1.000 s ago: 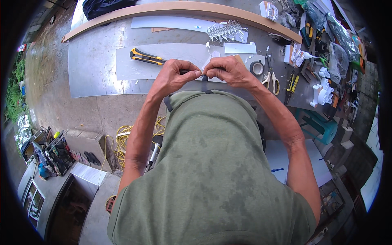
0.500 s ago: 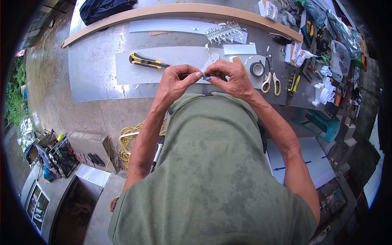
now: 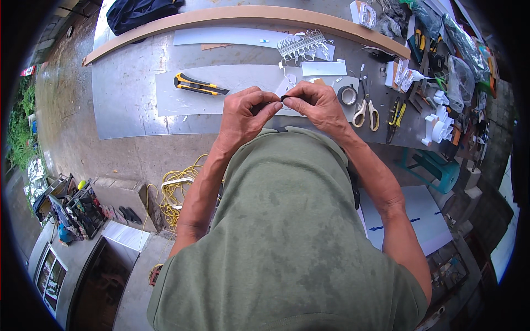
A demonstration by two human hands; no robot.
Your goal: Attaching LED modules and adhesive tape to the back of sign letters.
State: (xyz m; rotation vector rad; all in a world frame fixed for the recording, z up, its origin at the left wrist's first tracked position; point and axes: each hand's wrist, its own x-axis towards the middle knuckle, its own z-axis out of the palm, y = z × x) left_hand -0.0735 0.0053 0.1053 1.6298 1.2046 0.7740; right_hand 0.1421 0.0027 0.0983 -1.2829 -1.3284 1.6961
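Both hands meet over the near edge of the workbench. A small black strip [image 3: 285, 98], which looks like tape, sits between their fingertips. My left hand [image 3: 243, 116] is closed in a pinch at the strip's left end, where the fingers hide most of what they grip. From the other side, my right hand [image 3: 322, 108] pinches the strip between thumb and forefinger. Just beyond the hands lies a small translucent piece [image 3: 285, 83]. A roll of tape [image 3: 339, 96] rests to the right of my right hand. The yellow-and-black utility knife [image 3: 199, 84] is left of my left hand.
Scissors [image 3: 359, 113] and yellow-handled pliers [image 3: 397, 117] lie at right. Behind are a wired chain of white modules [image 3: 305, 46], a white strip [image 3: 221, 36] and a long brown bar [image 3: 243, 11]. Tools and plastic bags [image 3: 459, 77] crowd the far right. A teal stool [image 3: 441, 172] stands below.
Both hands have turned slightly, and the fingertips have shifted a little to the right. Less of the black strip shows between them. The utility knife appears a touch different in angle.
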